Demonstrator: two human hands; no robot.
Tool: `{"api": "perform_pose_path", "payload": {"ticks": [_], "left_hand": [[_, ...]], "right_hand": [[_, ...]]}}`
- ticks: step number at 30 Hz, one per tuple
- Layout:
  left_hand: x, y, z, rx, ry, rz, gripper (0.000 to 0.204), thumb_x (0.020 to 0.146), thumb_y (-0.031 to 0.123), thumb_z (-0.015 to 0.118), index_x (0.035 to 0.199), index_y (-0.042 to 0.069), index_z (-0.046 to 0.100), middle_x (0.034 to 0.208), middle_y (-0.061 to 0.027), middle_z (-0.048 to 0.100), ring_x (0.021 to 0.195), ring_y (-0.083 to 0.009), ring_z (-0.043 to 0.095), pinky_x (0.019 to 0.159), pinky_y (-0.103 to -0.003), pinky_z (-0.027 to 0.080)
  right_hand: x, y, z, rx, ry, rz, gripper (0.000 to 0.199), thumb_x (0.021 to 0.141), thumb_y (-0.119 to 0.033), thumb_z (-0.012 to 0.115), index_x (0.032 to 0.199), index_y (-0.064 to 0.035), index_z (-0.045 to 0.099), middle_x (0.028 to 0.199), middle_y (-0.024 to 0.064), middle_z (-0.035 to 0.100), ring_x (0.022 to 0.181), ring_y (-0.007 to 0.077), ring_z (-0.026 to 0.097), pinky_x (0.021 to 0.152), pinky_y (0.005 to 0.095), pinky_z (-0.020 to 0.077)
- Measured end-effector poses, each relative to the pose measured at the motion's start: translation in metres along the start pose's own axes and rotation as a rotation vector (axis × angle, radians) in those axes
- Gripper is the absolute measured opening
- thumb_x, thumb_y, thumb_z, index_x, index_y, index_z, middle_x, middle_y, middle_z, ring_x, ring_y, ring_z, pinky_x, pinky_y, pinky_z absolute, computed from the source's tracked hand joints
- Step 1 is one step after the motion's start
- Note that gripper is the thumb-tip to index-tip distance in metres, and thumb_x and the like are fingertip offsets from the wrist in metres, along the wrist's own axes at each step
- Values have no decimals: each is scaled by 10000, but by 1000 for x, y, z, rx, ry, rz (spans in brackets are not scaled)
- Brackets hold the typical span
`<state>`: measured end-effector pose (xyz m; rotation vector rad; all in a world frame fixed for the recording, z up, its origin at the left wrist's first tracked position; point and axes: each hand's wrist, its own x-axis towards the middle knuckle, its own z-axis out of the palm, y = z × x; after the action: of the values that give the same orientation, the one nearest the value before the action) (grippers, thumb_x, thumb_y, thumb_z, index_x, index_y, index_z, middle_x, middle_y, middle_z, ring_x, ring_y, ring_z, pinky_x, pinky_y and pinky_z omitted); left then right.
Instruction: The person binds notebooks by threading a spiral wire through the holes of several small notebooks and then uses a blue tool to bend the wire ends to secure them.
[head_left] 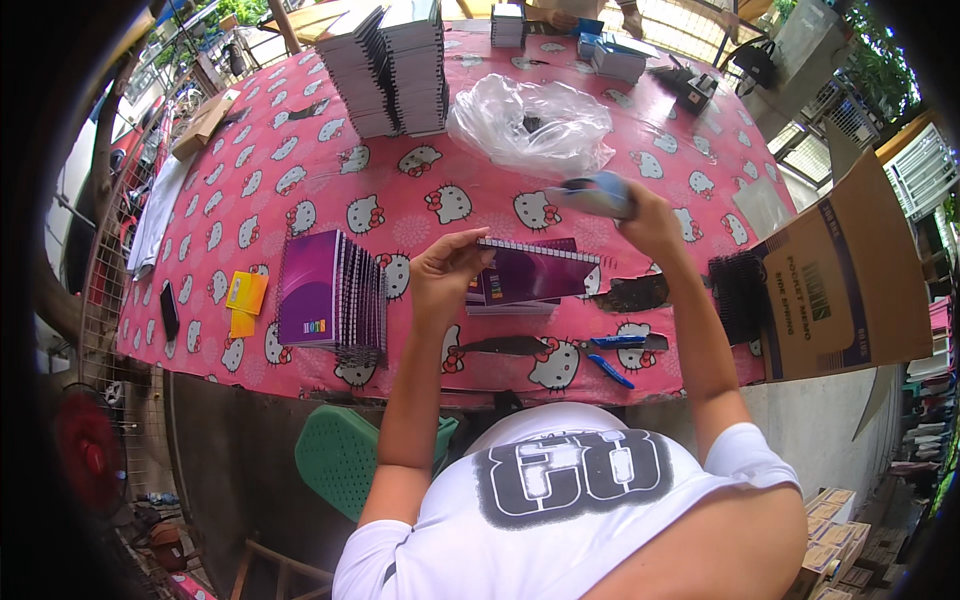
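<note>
- From where I'm standing, the left hand (447, 268) is pinching a purple notebook (540, 274) by its upper left corner, thumb and fingers closing narrowly on it.
- That notebook is tilting over a low pile of purple notebooks (512, 308) at the near side of the table, its white spiral edge facing away from the person.
- The right hand (650, 218) is gripping a blurred bluish object (597, 195) above the table, beyond the notebook's right end, fingers wrapping round it; I can't tell what it is.
- To the left, a bigger purple stack (312, 288) is standing on the pink table cover (325, 187), with yellow packets (246, 300) lying beside it.
- Two blue-handled tools (612, 371) are lying near the table's front edge.
- On the right, a cardboard box (845, 275) is sitting open with black coils (736, 297) showing at its mouth.
- Farther back, a clear plastic bag (530, 125) is lying crumpled beside tall notebook stacks (370, 90).
</note>
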<state>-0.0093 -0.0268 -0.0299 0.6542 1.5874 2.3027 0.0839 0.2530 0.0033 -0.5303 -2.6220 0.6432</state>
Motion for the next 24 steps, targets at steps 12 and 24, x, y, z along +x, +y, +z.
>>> {"api": "perform_pose_path", "payload": {"ticks": [12, 24], "left_hand": [[-19, 29, 38, 600, -138, 747, 229, 773, -51, 700, 987, 27, 678, 1014, -110, 682, 857, -193, 668, 754, -291, 554], [-40, -5, 39, 607, 30, 628, 209, 709, -68, 759, 900, -13, 698, 942, -117, 677, 808, -174, 669, 696, -270, 561]], "right_hand": [[-181, 52, 20, -43, 74, -204, 658, 734, -321, 754, 1256, -32, 476, 1226, 160, 517, 1189, 348, 469, 1011, 476, 334], [-147, -69, 4, 355, 85, -294, 434, 747, -143, 738, 1154, -65, 610, 1080, 128, 582, 1005, 290, 544, 870, 386, 432]]}}
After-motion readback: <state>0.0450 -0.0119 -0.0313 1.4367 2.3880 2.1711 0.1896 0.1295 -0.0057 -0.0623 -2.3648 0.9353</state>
